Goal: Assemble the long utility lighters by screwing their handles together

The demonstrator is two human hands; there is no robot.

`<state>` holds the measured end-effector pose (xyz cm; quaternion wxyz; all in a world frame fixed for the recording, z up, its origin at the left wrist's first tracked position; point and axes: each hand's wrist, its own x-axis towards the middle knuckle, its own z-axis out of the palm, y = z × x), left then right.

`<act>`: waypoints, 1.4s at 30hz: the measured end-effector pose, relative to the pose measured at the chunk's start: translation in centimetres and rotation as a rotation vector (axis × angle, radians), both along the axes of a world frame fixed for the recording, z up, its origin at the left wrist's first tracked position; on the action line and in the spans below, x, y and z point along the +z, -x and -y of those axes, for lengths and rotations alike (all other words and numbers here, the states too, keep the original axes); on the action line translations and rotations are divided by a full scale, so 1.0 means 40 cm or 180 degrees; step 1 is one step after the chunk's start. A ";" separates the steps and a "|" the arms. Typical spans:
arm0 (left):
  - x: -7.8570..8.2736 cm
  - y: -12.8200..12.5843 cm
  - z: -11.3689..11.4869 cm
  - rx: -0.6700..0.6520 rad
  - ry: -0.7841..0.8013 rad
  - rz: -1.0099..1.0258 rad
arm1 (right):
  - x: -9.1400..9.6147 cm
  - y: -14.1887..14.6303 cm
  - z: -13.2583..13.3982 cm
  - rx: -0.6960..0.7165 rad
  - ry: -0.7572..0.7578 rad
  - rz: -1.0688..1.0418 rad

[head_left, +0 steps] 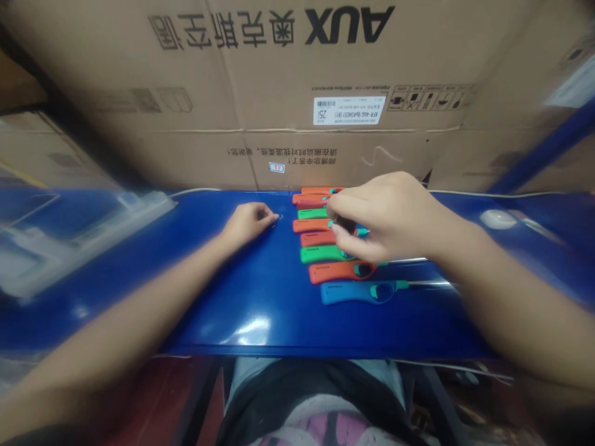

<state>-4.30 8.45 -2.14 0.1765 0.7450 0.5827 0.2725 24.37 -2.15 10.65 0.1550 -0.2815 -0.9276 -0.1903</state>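
Observation:
Several long-nosed lighters lie side by side in a row on the blue table (260, 297): orange, green and one blue lighter (357, 291) nearest me, with an orange lighter (339, 271) just behind it. My right hand (385, 217) hovers over the middle of the row, fingers curled and pinched on one lighter's trigger area. My left hand (248, 221) rests on the table left of the row, fingers pinched together on something tiny and shiny I cannot make out.
A large AUX cardboard box (297, 93) stands along the table's back edge. A clear plastic tray (69, 235) sits at the left. A white round object (497, 218) lies at the right. My lap shows below the front edge.

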 end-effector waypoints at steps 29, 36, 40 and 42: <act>-0.024 0.042 -0.035 -0.0488 -0.0132 0.0434 | -0.008 -0.003 -0.006 -0.0023 0.0049 -0.0030; -0.003 0.027 -0.007 -0.0555 -0.0492 0.0403 | -0.013 -0.004 -0.013 -0.0133 0.0155 -0.0397; 0.032 -0.027 0.062 -0.1502 -0.0573 0.0241 | -0.033 -0.002 -0.030 -0.0120 0.0251 -0.0757; 0.043 -0.058 0.097 -0.2034 -0.0509 0.0159 | -0.046 0.002 -0.038 -0.0120 0.0266 -0.0830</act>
